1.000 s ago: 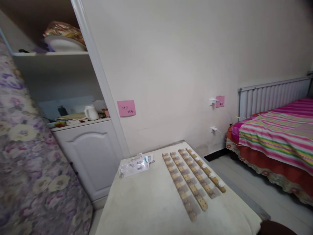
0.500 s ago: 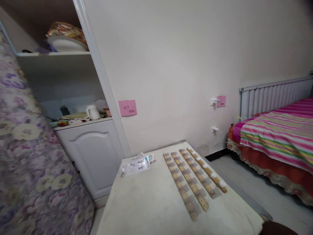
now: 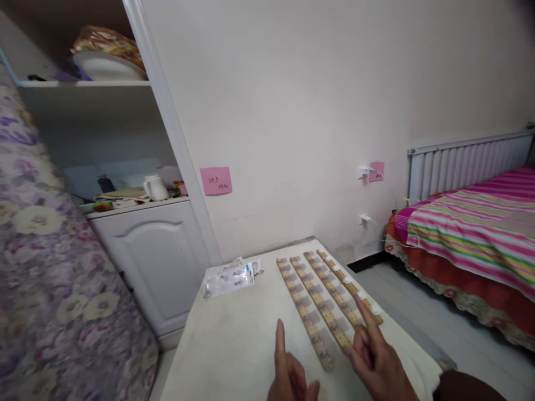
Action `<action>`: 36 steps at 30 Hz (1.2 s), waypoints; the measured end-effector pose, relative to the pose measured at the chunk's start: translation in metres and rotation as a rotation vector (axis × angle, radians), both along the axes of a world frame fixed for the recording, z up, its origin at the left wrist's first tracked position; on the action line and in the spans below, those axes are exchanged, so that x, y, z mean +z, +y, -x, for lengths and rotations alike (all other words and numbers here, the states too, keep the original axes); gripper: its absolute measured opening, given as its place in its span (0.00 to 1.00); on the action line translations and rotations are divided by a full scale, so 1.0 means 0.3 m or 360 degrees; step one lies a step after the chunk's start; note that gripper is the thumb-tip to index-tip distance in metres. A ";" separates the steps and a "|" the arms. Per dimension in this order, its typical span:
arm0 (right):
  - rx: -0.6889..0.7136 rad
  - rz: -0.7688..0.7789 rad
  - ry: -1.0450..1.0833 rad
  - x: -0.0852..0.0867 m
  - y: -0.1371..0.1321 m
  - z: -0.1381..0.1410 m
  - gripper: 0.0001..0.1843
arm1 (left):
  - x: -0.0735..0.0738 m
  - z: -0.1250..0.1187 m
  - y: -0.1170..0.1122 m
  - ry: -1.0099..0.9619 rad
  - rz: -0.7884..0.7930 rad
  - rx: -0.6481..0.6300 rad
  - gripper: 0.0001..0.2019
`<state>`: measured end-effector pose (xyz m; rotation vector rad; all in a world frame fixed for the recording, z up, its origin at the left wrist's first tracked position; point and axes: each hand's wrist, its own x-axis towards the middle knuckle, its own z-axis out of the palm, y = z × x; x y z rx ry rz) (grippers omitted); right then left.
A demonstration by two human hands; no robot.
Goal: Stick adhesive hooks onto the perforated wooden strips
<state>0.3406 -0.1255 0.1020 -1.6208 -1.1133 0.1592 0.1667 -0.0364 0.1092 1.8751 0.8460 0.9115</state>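
Over the near end of the tabletop point(image 3: 234, 351), both hands are empty. Left hand point(image 3: 291, 374): index straight out, other fingers curled, hanging just left of the four tan strips point(image 3: 320, 303). Right hand point(image 3: 381, 361): same pose, index tip over the rightmost strip; can't tell if it touches. Strips lie side by side, running diagonally across the tabletop's right half. Clear plastic packet point(image 3: 229, 279) sits at the far left, well apart from both hands.

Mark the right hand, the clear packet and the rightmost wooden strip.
right hand point(image 3: 378, 359), head view, back of the hand.
clear packet point(image 3: 229, 280), head view, its middle.
rightmost wooden strip point(image 3: 341, 277), head view, mid-length.
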 end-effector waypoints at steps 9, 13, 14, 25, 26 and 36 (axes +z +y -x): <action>-0.0097 -0.0097 -0.0168 0.148 0.002 -0.031 0.42 | 0.171 -0.022 -0.002 0.0008 -0.0273 0.0152 0.41; -0.0093 -0.0099 -0.0146 0.165 0.000 -0.035 0.42 | 0.184 -0.029 -0.005 0.0024 -0.0267 0.0147 0.41; -0.0098 -0.0095 -0.0146 0.167 -0.001 -0.037 0.42 | 0.185 -0.031 -0.006 0.0026 -0.0258 0.0148 0.41; -0.0088 -0.0091 -0.0144 0.174 -0.004 -0.050 0.42 | 0.188 -0.046 -0.013 0.0010 -0.0204 0.0121 0.42; -0.0083 -0.0087 -0.0143 0.174 -0.004 -0.049 0.42 | 0.188 -0.046 -0.013 0.0009 -0.0213 0.0122 0.42; -0.0035 0.0020 0.0012 0.154 -0.011 -0.057 0.37 | 0.180 -0.039 -0.004 0.0063 -0.0117 0.0023 0.39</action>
